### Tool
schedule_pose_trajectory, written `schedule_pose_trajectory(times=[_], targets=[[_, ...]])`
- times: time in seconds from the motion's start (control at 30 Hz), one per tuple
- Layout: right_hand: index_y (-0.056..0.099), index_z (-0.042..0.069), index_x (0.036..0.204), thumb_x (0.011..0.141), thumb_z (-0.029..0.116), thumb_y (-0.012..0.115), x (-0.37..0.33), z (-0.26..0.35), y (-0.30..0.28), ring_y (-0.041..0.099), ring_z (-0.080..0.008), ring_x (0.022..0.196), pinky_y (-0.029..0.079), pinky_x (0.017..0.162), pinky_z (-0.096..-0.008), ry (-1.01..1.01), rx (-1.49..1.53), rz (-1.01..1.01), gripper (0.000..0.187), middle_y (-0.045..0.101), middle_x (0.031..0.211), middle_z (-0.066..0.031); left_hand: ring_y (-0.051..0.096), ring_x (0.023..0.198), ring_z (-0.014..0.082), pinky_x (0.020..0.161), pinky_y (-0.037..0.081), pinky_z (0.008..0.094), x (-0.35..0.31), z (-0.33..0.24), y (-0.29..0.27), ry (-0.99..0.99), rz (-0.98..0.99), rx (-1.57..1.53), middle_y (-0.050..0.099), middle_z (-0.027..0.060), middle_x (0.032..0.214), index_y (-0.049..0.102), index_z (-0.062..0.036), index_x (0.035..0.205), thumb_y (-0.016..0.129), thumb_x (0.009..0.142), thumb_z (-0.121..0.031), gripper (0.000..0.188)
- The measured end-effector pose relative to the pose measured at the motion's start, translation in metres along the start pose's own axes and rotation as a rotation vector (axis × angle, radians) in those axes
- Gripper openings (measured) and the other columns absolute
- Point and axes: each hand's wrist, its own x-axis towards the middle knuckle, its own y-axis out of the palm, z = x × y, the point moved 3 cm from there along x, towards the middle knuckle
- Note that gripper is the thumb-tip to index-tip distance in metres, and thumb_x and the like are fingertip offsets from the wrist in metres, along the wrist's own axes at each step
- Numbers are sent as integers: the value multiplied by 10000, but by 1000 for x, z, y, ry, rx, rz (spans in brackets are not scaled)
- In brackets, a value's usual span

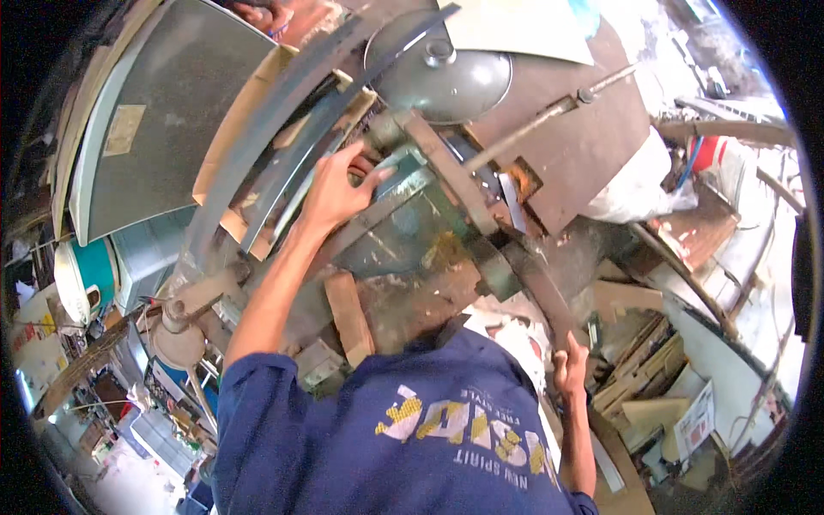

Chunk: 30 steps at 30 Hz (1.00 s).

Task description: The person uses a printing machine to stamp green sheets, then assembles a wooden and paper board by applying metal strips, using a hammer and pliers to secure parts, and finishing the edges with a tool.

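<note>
My right hand [571,365] is closed around the lower end of a long dark metal lever [542,296], which runs up and to the left across a bench-mounted metal machine [446,184]. My left hand [339,190] is raised at the machine's left side, thumb and fingers apart and curved, with a gap between them. Its fingertips are close to a greenish metal edge [408,163] on the machine; whether they touch it I cannot tell. Nothing shows in that hand. Long dark metal strips [283,146] lie just beyond and left of it.
A round grey metal lid [455,73] lies at the far side, near a thin rod [549,112]. Large sheet panels [172,112] lean at the left. A wooden block [349,318] sits near my body. Scrap wood [639,365] is piled at the right, below a white bag [635,184].
</note>
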Motion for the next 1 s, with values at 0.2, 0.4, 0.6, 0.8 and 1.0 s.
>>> schedule_pose_trajectory(times=[0.2, 0.4, 0.6, 0.8, 1.0], targets=[[568, -19, 907, 968, 648, 428, 15, 26, -14, 548, -462, 626, 400, 587, -479, -60, 81, 9, 684, 513, 657, -252, 681, 660, 203, 631, 507, 326, -17, -14, -54, 12, -218, 66, 710, 122, 743, 725, -22, 873, 733, 884, -186, 165], [632, -27, 1080, 980, 639, 433, -7, -17, -3, 574, -393, 809, 428, 757, -447, -59, -44, -88, 703, 594, 814, -228, 627, 769, 101, 660, 619, 283, -63, -6, -186, -180, -963, -254, 654, 69, 860, 651, 33, 1027, 664, 982, -200, 237], [622, -31, 1211, 994, 592, 468, -9, -35, -9, 524, -282, 913, 408, 810, -413, 149, 60, 109, 677, 601, 920, -166, 675, 811, 258, 873, 630, 475, -158, 102, -128, -401, -1208, -919, 634, 146, 989, 524, 68, 1076, 628, 952, 5, 174], [527, -21, 819, 1016, 540, 451, -12, 65, -51, 387, -206, 568, 325, 548, -399, 48, 53, 16, 600, 407, 585, -108, 702, 969, 378, 917, 606, 535, -210, 111, -62, -505, -1271, -1029, 653, 203, 1020, 478, 43, 1001, 662, 954, -57, 215], [660, -54, 993, 997, 490, 583, -47, 196, -152, 566, -228, 856, 458, 781, -370, 598, -345, 115, 549, 610, 865, -156, 735, 818, 293, 765, 650, 447, -233, 85, -22, -718, -1039, -1186, 705, 199, 884, 603, 37, 859, 675, 929, -33, 123]])
